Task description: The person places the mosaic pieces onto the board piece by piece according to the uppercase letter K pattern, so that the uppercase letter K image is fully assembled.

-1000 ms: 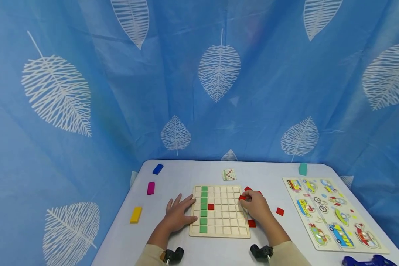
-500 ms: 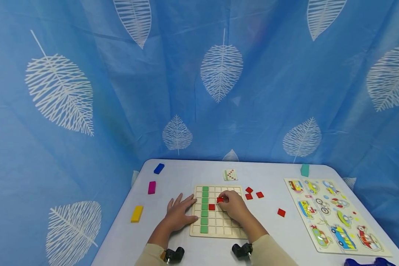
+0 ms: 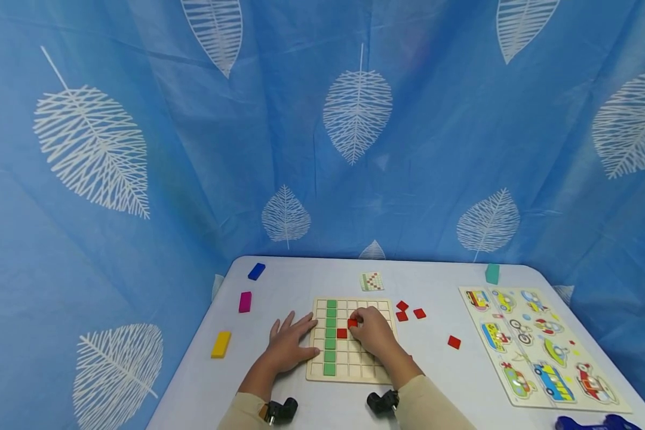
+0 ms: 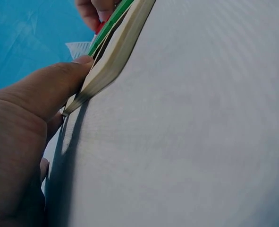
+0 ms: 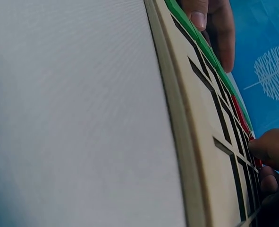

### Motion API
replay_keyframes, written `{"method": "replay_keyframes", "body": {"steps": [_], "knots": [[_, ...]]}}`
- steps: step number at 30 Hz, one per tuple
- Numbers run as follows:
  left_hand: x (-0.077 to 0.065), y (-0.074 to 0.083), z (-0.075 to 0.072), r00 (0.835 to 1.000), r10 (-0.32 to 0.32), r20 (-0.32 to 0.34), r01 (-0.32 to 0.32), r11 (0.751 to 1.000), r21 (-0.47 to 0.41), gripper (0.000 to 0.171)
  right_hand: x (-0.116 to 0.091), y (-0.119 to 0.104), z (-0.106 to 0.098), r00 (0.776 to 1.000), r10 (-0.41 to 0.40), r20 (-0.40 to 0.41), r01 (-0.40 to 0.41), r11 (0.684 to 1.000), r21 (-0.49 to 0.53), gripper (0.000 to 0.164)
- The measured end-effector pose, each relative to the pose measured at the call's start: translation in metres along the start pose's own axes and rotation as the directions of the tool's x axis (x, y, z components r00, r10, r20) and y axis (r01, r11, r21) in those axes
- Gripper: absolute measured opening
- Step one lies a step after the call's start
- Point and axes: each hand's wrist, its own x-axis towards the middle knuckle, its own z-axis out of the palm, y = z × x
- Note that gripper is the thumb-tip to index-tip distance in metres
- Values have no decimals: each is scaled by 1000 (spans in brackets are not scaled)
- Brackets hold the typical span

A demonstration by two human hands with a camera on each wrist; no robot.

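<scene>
A wooden grid board lies on the table with a column of green tiles near its left side. One red tile sits in a cell right of that column. My left hand rests at the board's left edge with fingers spread; in the left wrist view its thumb touches the board's rim. Over the grid, my right hand pinches another red square tile between thumb and fingers, up and right of the seated red one. Its fingers partly cover that tile, and the hand hides several cells.
Several loose red tiles lie right of the board, one farther out. A small pattern card is behind it. A vehicle puzzle stands at right. Blue, magenta and yellow blocks are at left.
My right hand has carried the red tile leftward from beyond the board's right edge to over the grid, shifting slightly farther left in the last half second. The left hand stays put.
</scene>
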Motion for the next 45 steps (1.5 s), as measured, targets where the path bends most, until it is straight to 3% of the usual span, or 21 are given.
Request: {"method": "replay_keyframes", "body": {"steps": [31,37,45], "knots": [[0,-1,5,1000,-2,-14,2,1000,3,76,-2,4,3,999,39,-29,-38,999,30,25],[0,-1,5,1000,-3,-10,3,1000,-5,76,-4,14,-15,996,72,-44,-62,979,195,28],[0,1,3,1000,-7,-9,7,1000,8,75,9,46,-54,969,196,-153,-168,970,178,30]]}}
